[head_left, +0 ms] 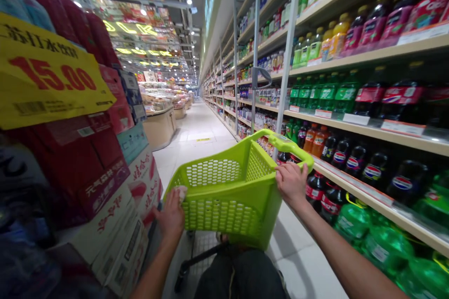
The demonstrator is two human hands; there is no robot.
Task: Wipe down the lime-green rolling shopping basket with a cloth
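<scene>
A lime-green plastic shopping basket sits low in front of me in a supermarket aisle, tilted, with its handle raised toward the right. My left hand presses a pale cloth against the basket's left rim, fingers closed on it. My right hand grips the basket's right rim just under the handle. The basket's inside looks bare. My dark-trousered knee shows below it.
Shelves of soft-drink bottles line the right side. Stacked red and white cartons with a yellow price sign stand close on the left. The pale tiled aisle runs ahead toward display counters. A black wheeled frame lies under the basket.
</scene>
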